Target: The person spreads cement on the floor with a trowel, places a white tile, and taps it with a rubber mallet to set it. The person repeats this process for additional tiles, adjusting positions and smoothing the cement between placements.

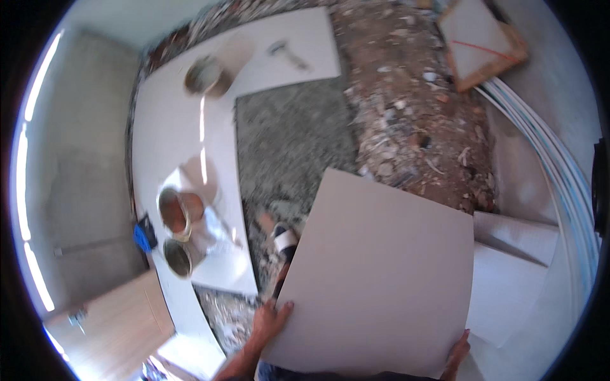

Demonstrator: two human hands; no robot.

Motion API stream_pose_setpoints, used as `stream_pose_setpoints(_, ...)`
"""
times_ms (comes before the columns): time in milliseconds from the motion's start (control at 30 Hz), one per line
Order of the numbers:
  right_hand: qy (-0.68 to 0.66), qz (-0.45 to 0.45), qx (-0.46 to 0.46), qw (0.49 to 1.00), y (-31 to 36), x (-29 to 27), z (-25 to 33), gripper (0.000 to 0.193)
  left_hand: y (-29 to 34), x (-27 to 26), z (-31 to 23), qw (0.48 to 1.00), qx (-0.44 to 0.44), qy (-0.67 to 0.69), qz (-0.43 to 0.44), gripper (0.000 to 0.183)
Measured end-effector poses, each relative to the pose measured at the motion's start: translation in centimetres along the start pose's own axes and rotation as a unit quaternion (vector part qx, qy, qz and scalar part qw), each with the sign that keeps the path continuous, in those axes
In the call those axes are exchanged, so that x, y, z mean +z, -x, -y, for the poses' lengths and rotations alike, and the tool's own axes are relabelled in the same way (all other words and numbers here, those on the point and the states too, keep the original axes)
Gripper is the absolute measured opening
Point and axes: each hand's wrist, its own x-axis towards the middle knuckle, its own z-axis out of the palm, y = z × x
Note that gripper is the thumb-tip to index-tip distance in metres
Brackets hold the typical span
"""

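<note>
Lg sq. floor tile [381,273] is nearest us, held at our front; our L hand [271,320] grips its left edge, our R hand [459,349] its lower right edge, w/ grey mortar bed [292,136] beyond.

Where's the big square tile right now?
In the head view, the big square tile is low and right of centre, held between the left hand and right hand, with the grey mortar patch just beyond its upper left corner.
</note>
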Motion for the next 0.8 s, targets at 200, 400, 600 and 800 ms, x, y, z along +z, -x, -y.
stream_pose_setpoints(200,-0.057,0.033,-0.076,0.995,12.5,4.5,11.2,0.071,-6.4,-8.1,11.7,0.997,-0.03,0.062,-0.035,0.055)
stream_pose_setpoints(400,-0.148,0.095,-0.191,0.966,12.4,18.6,25.9,0.07,-19.9,-11.6,13.4,0.989,-0.013,0.054,-0.135,0.057)
stream_pose_setpoints(600,-0.16,0.048,-0.202,0.965,7.1,38.3,35.0,0.083,-39.5,-9.2,14.2,0.958,-0.016,0.172,-0.229,0.074)
stream_pose_setpoints(800,-0.213,0.054,-0.205,0.954,3.3,54.6,40.1,0.089,-56.1,-2.6,17.4,0.921,-0.033,0.303,-0.243,0.075)
